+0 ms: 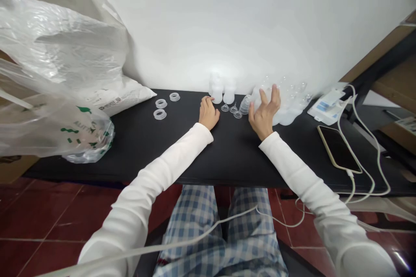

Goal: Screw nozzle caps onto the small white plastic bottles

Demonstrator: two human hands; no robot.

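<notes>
So both hands are over the black table (234,160), working around a bunch of see-through plasticky bits. The left hand (209,113) has its fingers curled in close to each other, right at the near side of two frosted bottles (229,94) that stand by the wall, just left of the middle. Can't tell if it's actually gripping the left one or only resting against it. The right hand (265,113) is easier to read: fingers spread, nothing visibly pinched, at the left edge of a pile of frosted and clear pieces (287,114). Whether the fingertips touch the pile, I can't say.

Between the hands there are little funnel-like pieces (225,107) and a leaning stack of clear cups (245,105). Three clear rings (160,114) lie well off to the left.

My guess on handling: the bottles look super light and a bit squishy, probably thin plastic or silicone, so they'd tip from a nudge. I'd take one round the body, thumb on the near side, fingers on the far side, and not squeeze much. The funnel-like pieces look thin and maybe slick, so I'd pinch the upright stem rather than scrape at the flat rim. Rings seem stiffer; grab those by the outer edge. The pile probably slides easily, so lift pieces off the top.
</notes>
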